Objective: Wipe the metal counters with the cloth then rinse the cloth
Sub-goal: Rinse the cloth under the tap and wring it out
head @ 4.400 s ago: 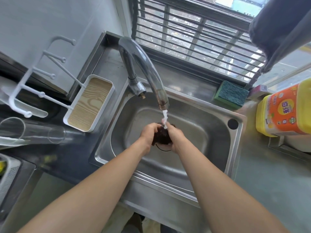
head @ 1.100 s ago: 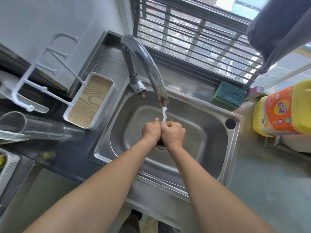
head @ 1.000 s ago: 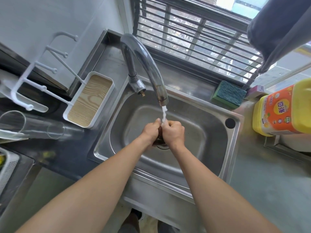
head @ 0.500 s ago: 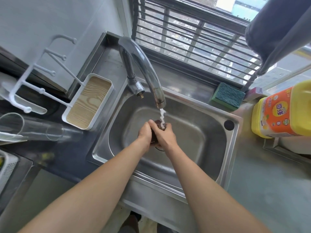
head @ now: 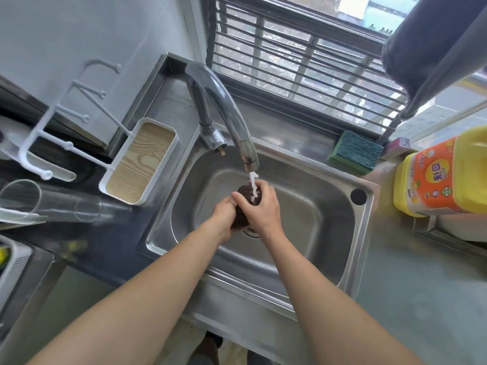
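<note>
Dark brown cloth [head: 245, 204] sits bunched between both hands over the steel sink [head: 311, 233], right under the tap [head: 226, 111], whose water stream lands on its top. The left hand [head: 224, 214] grips it from the left with curled fingers; the right hand [head: 261, 209] wraps over it from the right. A green sponge [head: 355, 151] lies on the desk [head: 421, 285] behind the sink, near a yellow jug [head: 445, 177].

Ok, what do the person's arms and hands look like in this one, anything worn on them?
Both forearms are bare right up to the bottom edge of the frame: no sleeves show. The left hand and right hand are ungloved. No watch, bracelet or ring shows on the parts in view, though some fingers are hidden.
</note>
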A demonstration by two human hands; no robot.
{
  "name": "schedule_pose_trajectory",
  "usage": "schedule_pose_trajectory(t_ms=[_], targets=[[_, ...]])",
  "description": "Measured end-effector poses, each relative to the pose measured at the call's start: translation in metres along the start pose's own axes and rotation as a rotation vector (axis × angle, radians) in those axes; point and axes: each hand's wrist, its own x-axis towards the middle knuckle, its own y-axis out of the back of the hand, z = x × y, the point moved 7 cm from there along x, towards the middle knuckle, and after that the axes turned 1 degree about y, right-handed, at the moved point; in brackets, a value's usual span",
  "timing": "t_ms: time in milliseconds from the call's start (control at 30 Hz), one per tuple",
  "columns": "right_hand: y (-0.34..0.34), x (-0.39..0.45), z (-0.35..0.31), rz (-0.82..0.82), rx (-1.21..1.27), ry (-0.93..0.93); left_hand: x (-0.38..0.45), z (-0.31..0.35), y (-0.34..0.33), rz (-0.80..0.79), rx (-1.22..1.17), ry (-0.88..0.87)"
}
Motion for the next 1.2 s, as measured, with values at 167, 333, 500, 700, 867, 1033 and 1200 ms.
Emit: schedule_pose_trajectory(t_ms=[167, 333, 500, 700, 867, 1033, 1200], targets=[[0.014, 0.001, 0.012, 0.157, 0.091, -0.106, -0.001, 0.005, -0.006, -0.158, -0.047, -0.007], [0.019, 0.000, 0.040, 0.350, 0.617, -0.511, -0.005, -0.009, -0.006, -0.210, 0.080, 0.131], [0.021, -0.005, 0.042, 0.298, 0.681, -0.565, -0.008, 0.002, -0.021, -0.180, 0.037, 0.080], [0.004, -0.010, 0.048, 0.151, 0.491, -0.741, 0.007, 0.012, -0.010, -0.013, -0.156, -0.103], [-0.005, -0.016, 0.041, 0.015, 0.605, -0.796, 0.007, 0.014, -0.009, -0.054, -0.070, -0.141], [0.007, -0.007, 0.036, 0.177, 0.572, -0.519, 0.001, 0.004, -0.010, -0.114, 0.036, -0.023], [-0.004, -0.002, 0.027, -0.008, 0.396, -0.446, 0.011, 0.007, -0.007, 0.059, -0.033, -0.170]])
